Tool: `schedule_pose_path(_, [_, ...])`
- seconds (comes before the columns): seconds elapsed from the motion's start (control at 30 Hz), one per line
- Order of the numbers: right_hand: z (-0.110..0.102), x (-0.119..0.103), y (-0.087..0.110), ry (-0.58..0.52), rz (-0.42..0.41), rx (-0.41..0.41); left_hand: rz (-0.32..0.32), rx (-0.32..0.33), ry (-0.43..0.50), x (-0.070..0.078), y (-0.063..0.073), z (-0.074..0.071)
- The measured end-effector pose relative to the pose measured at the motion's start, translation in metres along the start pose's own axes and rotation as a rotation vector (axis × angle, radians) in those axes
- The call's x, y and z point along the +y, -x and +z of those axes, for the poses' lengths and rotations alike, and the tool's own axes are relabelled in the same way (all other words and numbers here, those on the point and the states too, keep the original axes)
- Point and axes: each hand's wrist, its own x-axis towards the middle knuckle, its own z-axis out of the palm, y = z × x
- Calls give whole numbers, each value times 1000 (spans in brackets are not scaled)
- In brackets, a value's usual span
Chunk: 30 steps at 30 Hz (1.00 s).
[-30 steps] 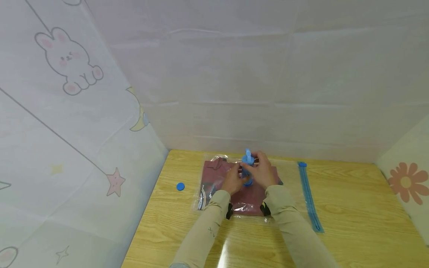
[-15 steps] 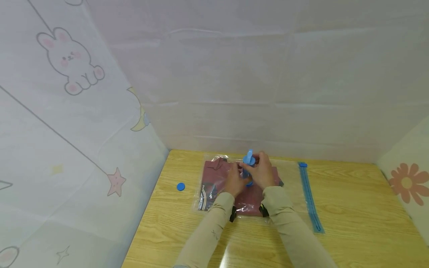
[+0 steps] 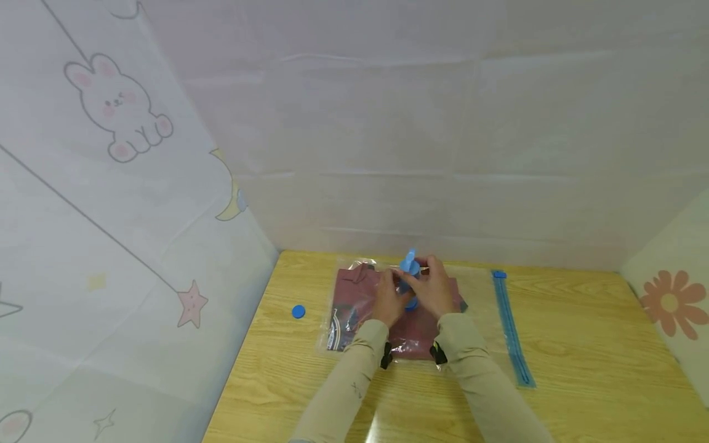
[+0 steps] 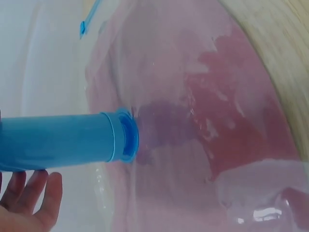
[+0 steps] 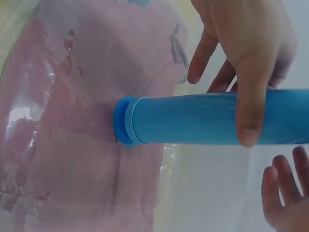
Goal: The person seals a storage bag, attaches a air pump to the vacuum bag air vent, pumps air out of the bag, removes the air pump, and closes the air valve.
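A blue hand pump (image 3: pixel 410 268) stands upright on a clear plastic storage bag (image 3: pixel 476 295) that holds a folded maroon garment (image 3: pixel 350 289). In the right wrist view, the pump's flanged lower end (image 5: pixel 126 121) sits at the bag's surface. My left hand (image 3: pixel 389 303) grips the pump's body from the left, its thumb across the near side. From the right, my right hand (image 3: pixel 434 289) holds the pump higher up, below its light-blue top piece. Only a few fingers (image 5: pixel 285 186) of that hand show in the right wrist view.
A round blue cap (image 3: pixel 298 311) lies on the wooden table (image 3: pixel 266 369), left of the bag. The bag's blue zip strip (image 3: pixel 512 332), with a slider (image 3: pixel 499 274) at its far end, runs along the right. A pale cloth wall (image 3: pixel 388 203) stands behind.
My left hand has shifted slightly to the right against the pump. The pump's top leaned a little right, then came back. The bag and the round cap have not moved.
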Motion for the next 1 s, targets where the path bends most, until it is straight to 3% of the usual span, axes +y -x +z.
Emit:
schedule_pose_path(0.23, [-8, 2, 2, 10, -18, -51, 59, -170, -22, -13, -4, -3])
schedule_pose_path(0.4, [-10, 3, 3, -27, -8, -91, 99, -246, -29, -18, -5, -8])
schedule_pose_path(0.6, [-10, 3, 4, -41, -19, -113, 148, -284, -65, -19, -6, -10])
schedule_pose_path(0.83, [-10, 5, 2, -42, -4, -111, 86, -308, -35, -16, -6, -13])
schedule_pose_path(1.0, [-12, 2, 2, -48, 30, -99, 67, -268, -23, -14, -5, -14])
